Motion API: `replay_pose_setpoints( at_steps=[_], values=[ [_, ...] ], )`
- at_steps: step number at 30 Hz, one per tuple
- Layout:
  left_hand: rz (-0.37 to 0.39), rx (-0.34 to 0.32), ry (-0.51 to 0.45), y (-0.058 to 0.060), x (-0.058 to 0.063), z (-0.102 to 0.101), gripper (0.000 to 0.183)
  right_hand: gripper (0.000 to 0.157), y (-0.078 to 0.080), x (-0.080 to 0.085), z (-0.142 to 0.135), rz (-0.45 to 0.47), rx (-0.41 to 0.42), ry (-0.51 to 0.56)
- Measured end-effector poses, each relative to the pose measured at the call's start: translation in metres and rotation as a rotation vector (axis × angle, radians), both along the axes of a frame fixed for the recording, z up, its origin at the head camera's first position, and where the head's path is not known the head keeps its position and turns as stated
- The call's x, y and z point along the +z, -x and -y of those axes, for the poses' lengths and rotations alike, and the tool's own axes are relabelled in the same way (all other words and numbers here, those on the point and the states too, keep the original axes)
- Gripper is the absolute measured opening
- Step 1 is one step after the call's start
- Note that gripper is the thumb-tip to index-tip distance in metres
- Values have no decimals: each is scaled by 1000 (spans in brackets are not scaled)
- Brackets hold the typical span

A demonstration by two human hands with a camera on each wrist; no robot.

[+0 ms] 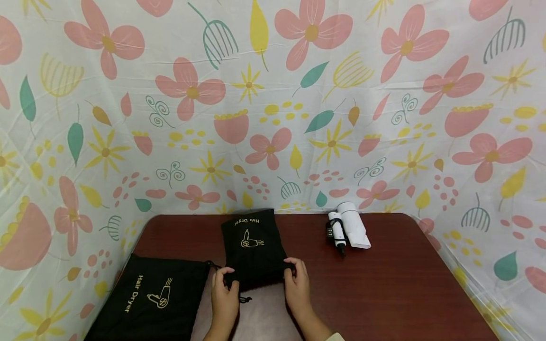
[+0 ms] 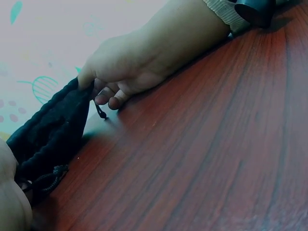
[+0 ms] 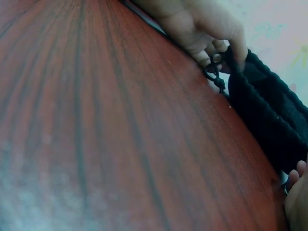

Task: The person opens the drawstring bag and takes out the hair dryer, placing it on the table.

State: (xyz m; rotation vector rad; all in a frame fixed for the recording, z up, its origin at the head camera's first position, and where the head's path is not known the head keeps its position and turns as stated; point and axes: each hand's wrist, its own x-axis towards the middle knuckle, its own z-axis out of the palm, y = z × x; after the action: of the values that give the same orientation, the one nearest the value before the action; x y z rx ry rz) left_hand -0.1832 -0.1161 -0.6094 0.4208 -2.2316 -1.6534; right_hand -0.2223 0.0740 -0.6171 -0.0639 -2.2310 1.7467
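Both hands hold a small black drawstring pouch [image 1: 253, 253] by opposite corners of its mouth, in the middle of the table. Gold print on it reads "Hair Dryer" with a dryer outline. My left hand [image 1: 225, 296] pinches the left corner between thumb and fingers. At the right corner, my right hand [image 1: 298, 289] pinches the cloth the same way. In the right wrist view the gathered mouth of the pouch [image 3: 269, 110] gapes between the hands. A knotted drawcord [image 2: 50, 179] hangs by the left hand in the left wrist view.
A larger black "Hair Dryer" drawstring bag [image 1: 158, 298] lies flat at the left of the table [image 1: 396, 284]. At the back right rest a white hair dryer body [image 1: 354, 225] and its white handle [image 1: 338, 229] with a dark cord. A floral curtain [image 1: 273, 109] stands behind.
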Motion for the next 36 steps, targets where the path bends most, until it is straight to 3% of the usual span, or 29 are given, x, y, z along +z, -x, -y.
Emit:
replay_pose_setpoints(
  at_steps=[4, 13, 21, 23, 30, 36],
  values=[
    [5, 0, 21, 0, -1, 1, 30, 30, -1, 1, -1, 41, 20, 43],
    [39, 7, -33, 0, 2, 0, 31, 31, 0, 6, 0, 123, 24, 144],
    [54, -10, -86, -2, 5, 2, 33, 30, -13, 36, 0, 85, 64, 193],
    [46, -11, -99, -2, 5, 2, 34, 30, -13, 36, -1, 81, 61, 213],
    [25, -10, -125, -3, 7, 2, 33, 32, 2, 2, -5, 121, 38, 255],
    [48, -25, -111, -3, 9, 2, 31, 32, 3, 1, -5, 110, 29, 248]
  ],
)
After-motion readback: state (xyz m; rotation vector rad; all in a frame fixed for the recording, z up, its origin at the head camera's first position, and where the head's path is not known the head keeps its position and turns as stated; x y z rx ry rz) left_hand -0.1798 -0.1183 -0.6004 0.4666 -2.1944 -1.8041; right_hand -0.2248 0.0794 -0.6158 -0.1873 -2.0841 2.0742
